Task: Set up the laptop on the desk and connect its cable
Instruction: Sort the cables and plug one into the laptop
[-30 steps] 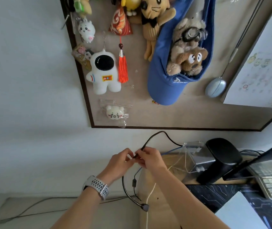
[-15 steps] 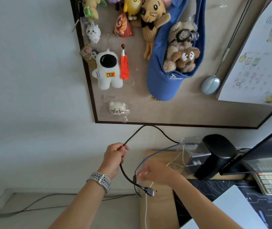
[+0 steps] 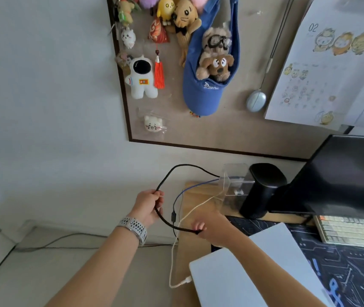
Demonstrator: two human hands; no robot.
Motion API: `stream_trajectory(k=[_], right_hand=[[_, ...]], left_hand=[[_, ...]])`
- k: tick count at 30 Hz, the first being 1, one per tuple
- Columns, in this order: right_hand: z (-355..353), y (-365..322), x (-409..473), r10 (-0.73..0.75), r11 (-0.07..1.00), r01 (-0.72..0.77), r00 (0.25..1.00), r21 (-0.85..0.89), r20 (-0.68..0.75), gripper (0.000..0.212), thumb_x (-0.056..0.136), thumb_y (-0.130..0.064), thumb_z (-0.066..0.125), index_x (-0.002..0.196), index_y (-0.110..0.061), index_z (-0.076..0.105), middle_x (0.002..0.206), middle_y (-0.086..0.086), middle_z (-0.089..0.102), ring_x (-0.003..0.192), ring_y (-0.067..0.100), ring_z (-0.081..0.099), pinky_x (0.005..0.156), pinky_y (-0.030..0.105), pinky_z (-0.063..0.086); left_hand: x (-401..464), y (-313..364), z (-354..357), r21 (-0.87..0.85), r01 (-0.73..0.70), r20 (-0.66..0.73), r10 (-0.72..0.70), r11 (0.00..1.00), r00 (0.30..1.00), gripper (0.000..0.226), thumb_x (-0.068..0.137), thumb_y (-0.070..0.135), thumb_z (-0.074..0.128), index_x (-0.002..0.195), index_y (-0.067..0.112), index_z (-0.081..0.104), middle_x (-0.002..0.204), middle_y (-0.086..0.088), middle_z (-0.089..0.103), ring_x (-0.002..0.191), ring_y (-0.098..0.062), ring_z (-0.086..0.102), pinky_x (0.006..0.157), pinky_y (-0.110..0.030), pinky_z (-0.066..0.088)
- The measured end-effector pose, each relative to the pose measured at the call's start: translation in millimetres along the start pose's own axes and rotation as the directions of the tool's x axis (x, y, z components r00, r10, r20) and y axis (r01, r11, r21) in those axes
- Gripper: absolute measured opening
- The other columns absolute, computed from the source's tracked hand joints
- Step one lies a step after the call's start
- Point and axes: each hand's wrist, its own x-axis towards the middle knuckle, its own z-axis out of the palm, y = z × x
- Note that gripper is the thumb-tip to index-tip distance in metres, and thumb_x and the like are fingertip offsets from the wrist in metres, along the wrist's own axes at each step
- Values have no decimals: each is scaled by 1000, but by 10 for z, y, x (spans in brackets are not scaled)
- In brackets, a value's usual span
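— Where is the black cable (image 3: 165,220) being held?
— Both hands are clamped on it: left hand (image 3: 147,206) mid-loop, right hand (image 3: 212,227) at its end — nearer the closed laptop (image 3: 254,269), lying lower right on the bench (image 3: 184,247).

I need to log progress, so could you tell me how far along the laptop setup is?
Done: closed laptop lies on the desk, white cable at its edge. In hand: black cable, held by left hand and right hand. Left: plugging it in, opening the lid.
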Motion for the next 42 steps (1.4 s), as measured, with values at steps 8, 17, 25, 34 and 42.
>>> stream_trajectory(k=[8,17,25,34,42], right_hand=[[223,-16,-618,-132,989,119,980,-91,-148,22,87,-9,56,100,-21,70,104,-4,67,98,18,58,79,28,44],[575,-149,-836,-340,934,317,931,-164,-134,25,89,-18,53,100,-28,73,95,-3,68,88,20,60,70,34,48],[774,-270,-832,-319,947,322,943,12,-99,30,81,-21,68,107,-38,66,90,-10,68,78,9,58,70,28,49],[891,-442,-826,-112,989,122,987,87,-113,15,83,-18,70,97,-19,73,87,-16,65,84,1,56,79,19,46],[1030,-607,-898,-166,977,195,948,83,-272,14,77,-14,73,90,-16,69,84,-11,65,75,-4,56,70,7,41]], left_hand=[[-824,-798,-41,896,-233,41,453,378,891,61,85,41,64,129,16,29,123,-12,37,121,-34,35,88,-40,38],[-1456,-1232,-144,838,-485,361,412,250,836,18,92,34,52,83,23,64,81,2,68,92,-20,55,76,-29,38],[-1396,-1255,-493,765,-509,345,416,395,841,24,85,18,63,64,26,54,54,14,52,49,0,46,52,-12,30],[-1349,-1201,-911,684,-558,375,430,470,821,36,83,10,65,60,35,53,52,15,54,50,4,50,53,-10,35],[-1288,-1234,-1076,672,-570,440,364,472,821,11,82,15,62,86,21,70,76,8,68,63,-6,56,61,-21,44]])
